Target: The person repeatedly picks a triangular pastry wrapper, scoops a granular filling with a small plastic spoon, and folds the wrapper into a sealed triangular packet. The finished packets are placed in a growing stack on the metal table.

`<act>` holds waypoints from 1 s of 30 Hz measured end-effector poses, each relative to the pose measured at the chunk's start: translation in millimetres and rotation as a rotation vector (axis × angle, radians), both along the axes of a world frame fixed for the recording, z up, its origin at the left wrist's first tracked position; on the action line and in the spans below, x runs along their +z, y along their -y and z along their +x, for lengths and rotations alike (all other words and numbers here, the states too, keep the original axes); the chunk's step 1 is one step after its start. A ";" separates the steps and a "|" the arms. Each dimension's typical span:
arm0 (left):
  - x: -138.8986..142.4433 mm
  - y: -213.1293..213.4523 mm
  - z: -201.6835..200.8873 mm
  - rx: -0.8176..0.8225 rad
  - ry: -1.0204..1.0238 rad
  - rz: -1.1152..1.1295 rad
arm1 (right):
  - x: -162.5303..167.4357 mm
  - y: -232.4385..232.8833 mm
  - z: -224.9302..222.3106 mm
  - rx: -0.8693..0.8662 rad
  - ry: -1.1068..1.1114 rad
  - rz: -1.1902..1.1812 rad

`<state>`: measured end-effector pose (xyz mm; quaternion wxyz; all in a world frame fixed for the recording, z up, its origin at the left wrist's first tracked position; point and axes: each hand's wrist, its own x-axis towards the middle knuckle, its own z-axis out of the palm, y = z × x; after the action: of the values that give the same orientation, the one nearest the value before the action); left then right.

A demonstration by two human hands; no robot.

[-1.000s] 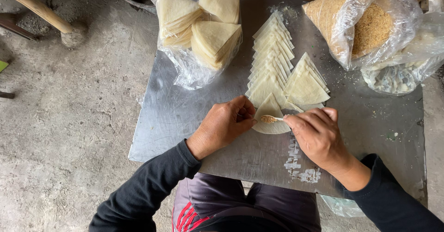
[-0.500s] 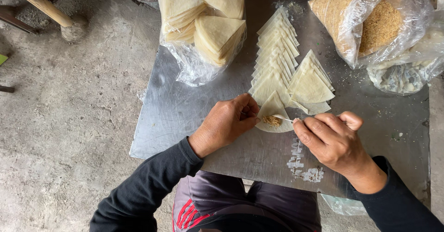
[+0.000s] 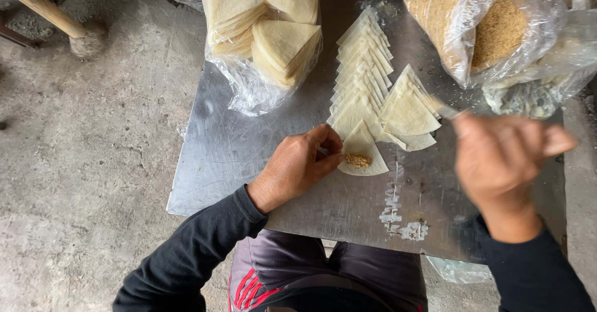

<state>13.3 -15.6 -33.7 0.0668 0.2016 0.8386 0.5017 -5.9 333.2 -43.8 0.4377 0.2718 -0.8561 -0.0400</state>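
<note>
On the metal sheet [image 3: 249, 156], near its middle, lies a pale wedge-shaped wrapper [image 3: 364, 153] with a small heap of brown filling [image 3: 357, 160] on its lower part. Left hand [image 3: 298, 169] rests on the sheet just beside it, fingers curled, with the fingertips [image 3: 333, 156] pressing the wrapper's left edge next to the filling; it pins the wrapper rather than closing around it. Right hand [image 3: 500, 159] is lifted well to the right of the wrapper and is blurred; a thin, pale tool [image 3: 446, 110] seems to stick out from its upper left, but whether the fingers are clenched on it cannot be told. Above the wrapper, a long row of overlapping wrappers [image 3: 364, 63] runs toward the far edge of the sheet, and a smaller fan of wrappers [image 3: 407, 113] lies just to its right. At the far left corner sits a clear plastic bag [image 3: 249, 94] holding stacks of wrappers [image 3: 280, 41]. At the far right corner stands another clear bag [image 3: 522, 13] with brown crumbly filling inside, and a crumpled clear bag [image 3: 547, 82] lies beside it. White smears [image 3: 401, 215] mark the sheet's near edge. Both sleeves are dark, and a bare concrete floor [image 3: 81, 162] spreads to the left
</note>
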 end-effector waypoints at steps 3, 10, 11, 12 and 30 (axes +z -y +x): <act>1.0 -1.4 -1.0 0.009 0.000 0.008 | 16.6 -38.8 -15.0 -0.357 0.106 0.077; 3.7 -1.6 -0.1 0.015 0.035 0.088 | 30.9 -32.1 -66.6 -0.276 0.185 -0.049; 3.5 -0.2 -0.1 0.013 0.037 0.086 | 32.7 -26.0 -61.2 -0.256 0.200 -0.044; 3.0 0.8 0.1 0.010 0.042 0.084 | 34.3 -19.5 -52.5 -0.235 0.219 -0.037; -2.8 -4.0 1.1 -0.099 -0.085 0.144 | 8.2 66.9 14.2 0.492 0.927 -0.169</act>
<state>14.3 -11.5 -36.5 0.0410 0.2680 0.7914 0.5479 8.4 266.3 -35.5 0.0301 0.4176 -0.8709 0.2575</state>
